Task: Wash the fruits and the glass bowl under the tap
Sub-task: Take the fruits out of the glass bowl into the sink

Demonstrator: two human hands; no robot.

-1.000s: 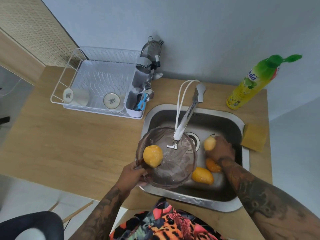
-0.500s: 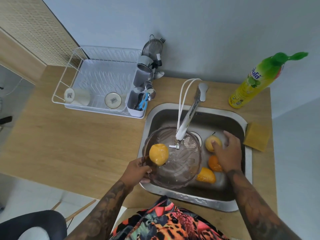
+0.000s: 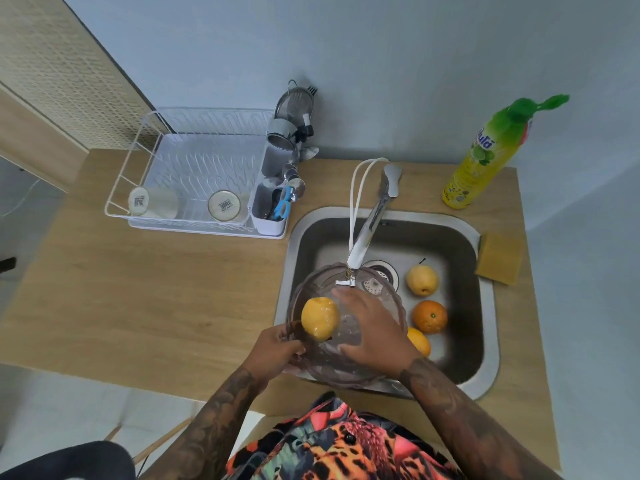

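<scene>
A clear glass bowl (image 3: 313, 367) is held over the left part of the steel sink (image 3: 488, 327), under the tap spout (image 3: 360, 247). My left hand (image 3: 277, 348) grips the bowl's near-left rim. A yellow fruit (image 3: 319, 318) lies inside the bowl at its left. My right hand (image 3: 374, 330) rests inside the bowl with fingers spread, next to that fruit. On the sink floor lie a pale yellow pear-like fruit (image 3: 421, 279), an orange (image 3: 430, 316) and another yellow-orange fruit (image 3: 419, 341), partly hidden by my right wrist.
A white dish rack (image 3: 194, 168) with two cups and a cutlery holder stands on the wooden counter (image 3: 138, 299) to the left. A yellow-green detergent bottle (image 3: 485, 157) stands at the back right. A yellow sponge (image 3: 498, 258) lies right of the sink.
My right hand left the pale fruit on the sink floor and moved left into the bowl. My left hand kept hold of the bowl's rim.
</scene>
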